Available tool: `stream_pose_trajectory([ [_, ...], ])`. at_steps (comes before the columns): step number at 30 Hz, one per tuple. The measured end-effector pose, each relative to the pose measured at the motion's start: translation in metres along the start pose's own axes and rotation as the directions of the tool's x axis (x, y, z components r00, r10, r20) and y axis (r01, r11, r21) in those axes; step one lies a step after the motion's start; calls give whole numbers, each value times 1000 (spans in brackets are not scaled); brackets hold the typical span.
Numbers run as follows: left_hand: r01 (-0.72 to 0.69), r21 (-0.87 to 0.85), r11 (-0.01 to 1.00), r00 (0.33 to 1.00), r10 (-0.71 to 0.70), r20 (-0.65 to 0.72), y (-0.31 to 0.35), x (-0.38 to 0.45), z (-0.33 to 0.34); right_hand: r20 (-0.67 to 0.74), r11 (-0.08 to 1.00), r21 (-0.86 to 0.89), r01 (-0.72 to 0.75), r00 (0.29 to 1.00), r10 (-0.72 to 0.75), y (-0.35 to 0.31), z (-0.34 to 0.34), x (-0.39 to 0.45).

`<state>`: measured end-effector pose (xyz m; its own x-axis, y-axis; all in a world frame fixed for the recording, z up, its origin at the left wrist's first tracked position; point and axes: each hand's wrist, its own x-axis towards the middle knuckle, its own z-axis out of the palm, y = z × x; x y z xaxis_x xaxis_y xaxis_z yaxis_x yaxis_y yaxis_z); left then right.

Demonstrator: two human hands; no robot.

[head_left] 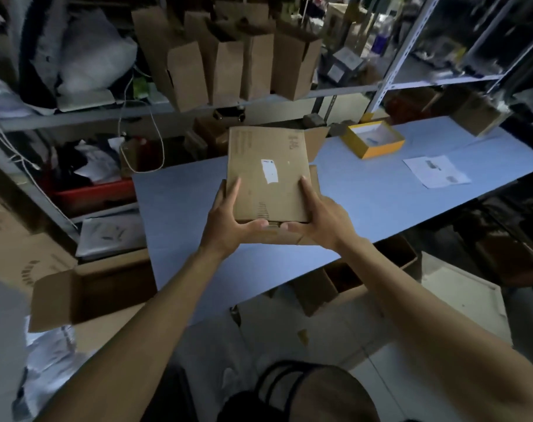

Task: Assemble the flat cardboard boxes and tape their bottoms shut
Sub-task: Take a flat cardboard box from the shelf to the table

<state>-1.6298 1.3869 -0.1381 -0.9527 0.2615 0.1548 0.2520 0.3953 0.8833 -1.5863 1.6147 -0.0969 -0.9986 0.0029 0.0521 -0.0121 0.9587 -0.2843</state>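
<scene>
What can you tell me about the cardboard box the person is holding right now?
The cardboard box is plain brown corrugated board, still flattened or only partly opened, its broad face up. A torn white label sits near the middle, with faint printing by the edges. A flap sticks out at its far right corner. It is held over the blue table, the left hand and right hand gripping its near corners, thumbs on the near edge.

Both bare forearms reach forward and converge toward the middle of the view, elbows low and wide. The left hand (225, 220) is turned palm inward, its fingers extended upward along one side of what it grips, its thumb curled in underneath toward the centre. The right hand (318, 217) mirrors it, fingers pointing up and forward, thumb pointing inward. The two thumb tips lie close together, just apart.
</scene>
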Motion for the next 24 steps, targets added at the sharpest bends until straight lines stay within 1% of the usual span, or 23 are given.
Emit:
stream_pose_trajectory([
  [5,63,10,998,996,-63,-60,-13,36,10,25,1000,-13,24,999,-24,19,9,52],
  [8,93,21,995,991,-91,-101,-19,48,21,50,998,-15,67,997,-67,32,17,73],
  [11,166,44,985,977,-159,-141,-28,58,38,103,994,-18,104,990,-101,47,27,94],
  [14,204,65,977,961,-187,-205,-42,68,59,136,984,4,176,975,-175,71,47,116],
  [17,220,80,972,939,-188,-287,-70,73,82,109,968,12,251,962,-251,93,76,140],
  [20,250,65,966,905,-209,-371,-96,74,108,90,934,34,356,929,-358,114,110,160],
  [24,298,55,953,874,-249,-418,-125,64,136,116,917,26,399,910,-399,132,147,169],
])
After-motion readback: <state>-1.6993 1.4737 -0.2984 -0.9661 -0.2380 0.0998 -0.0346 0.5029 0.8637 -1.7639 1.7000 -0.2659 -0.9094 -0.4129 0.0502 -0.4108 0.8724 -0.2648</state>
